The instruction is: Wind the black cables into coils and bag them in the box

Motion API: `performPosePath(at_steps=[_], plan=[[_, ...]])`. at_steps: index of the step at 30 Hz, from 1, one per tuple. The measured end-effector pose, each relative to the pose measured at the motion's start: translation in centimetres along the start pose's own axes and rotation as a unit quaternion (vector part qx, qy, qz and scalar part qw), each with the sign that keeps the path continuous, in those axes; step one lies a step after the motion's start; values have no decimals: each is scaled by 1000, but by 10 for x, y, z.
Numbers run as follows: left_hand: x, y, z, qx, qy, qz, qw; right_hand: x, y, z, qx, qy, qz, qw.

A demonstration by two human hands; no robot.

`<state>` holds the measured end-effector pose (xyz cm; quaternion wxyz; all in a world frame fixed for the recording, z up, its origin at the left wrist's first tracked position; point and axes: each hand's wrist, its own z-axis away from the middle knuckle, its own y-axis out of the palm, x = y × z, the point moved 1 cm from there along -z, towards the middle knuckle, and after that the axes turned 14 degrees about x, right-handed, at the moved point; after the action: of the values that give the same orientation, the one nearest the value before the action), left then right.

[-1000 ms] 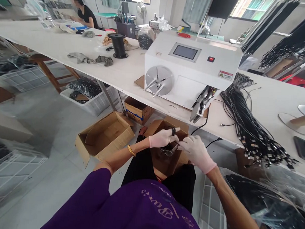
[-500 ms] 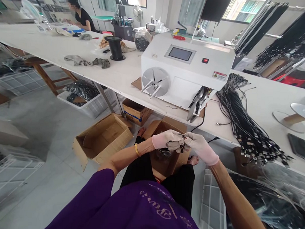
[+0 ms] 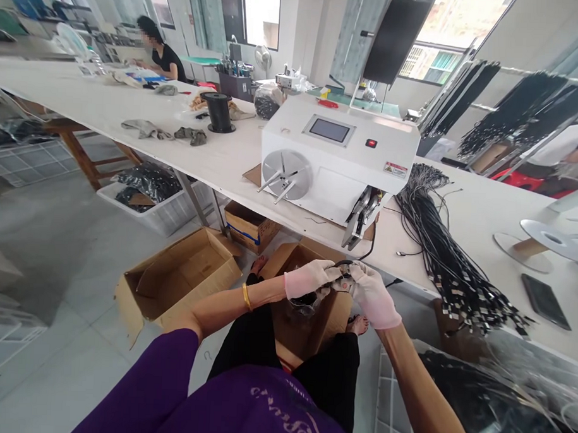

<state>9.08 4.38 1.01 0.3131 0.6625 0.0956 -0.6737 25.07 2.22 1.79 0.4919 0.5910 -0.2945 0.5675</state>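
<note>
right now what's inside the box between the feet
In the box, a clear bag with dark contents, too unclear to name. The left hand covers part of the view inside; anything under the bag is hidden.

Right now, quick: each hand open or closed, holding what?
Left hand: closed, holding a black cable.
Right hand: closed, holding the same black cable.

Purple T-shirt (image 3: 244,401) on me: gold script print (image 3: 284,418), looks like "Paris", lower part cut off by frame edge. Smaller pale capitals (image 3: 295,390) near it, probably "FINEST", partly in fold. White winding machine (image 3: 340,171), front right: warning label (image 3: 395,169), red band on top, yellow triangle sign at left, wording too small to read. Machine display (image 3: 328,130): can't make out any characters.
</note>
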Motion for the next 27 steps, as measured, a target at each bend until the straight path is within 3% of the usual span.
performPosePath(at_steps=[2,4,5,7,9,10,12,14,17,22,24,27], plan=[[-8,-1,-2,14,-4,22,1000,6,-6,-1,-11,-23,99,995],[-18,-7,-4,66,-18,77,995,19,-13,-1,-16,-83,256,963],[-22,-11,-5,93,-24,97,991,26,-18,-1,-8,-126,344,930],[-31,-20,-8,149,-37,114,982,39,-26,-2,31,-202,505,838],[-38,-28,-14,198,-53,101,974,49,-34,-6,77,-235,617,747],[-41,-31,-19,210,-60,83,972,52,-38,-8,92,-235,653,714],[-45,-36,-30,172,-50,26,984,57,-45,-14,99,-220,693,679],[-48,-39,-42,81,-8,-40,996,60,-50,-20,88,-206,696,682],[-49,-41,-55,-11,69,-78,994,64,-56,-27,55,-187,661,725],[-50,-53,-67,15,141,-82,986,66,-66,-36,11,-174,581,795],[-51,-60,-77,22,155,-104,982,67,-71,-41,-14,-164,560,812],[-54,-72,-100,-12,176,-138,975,69,-82,-54,-75,-139,539,828]])
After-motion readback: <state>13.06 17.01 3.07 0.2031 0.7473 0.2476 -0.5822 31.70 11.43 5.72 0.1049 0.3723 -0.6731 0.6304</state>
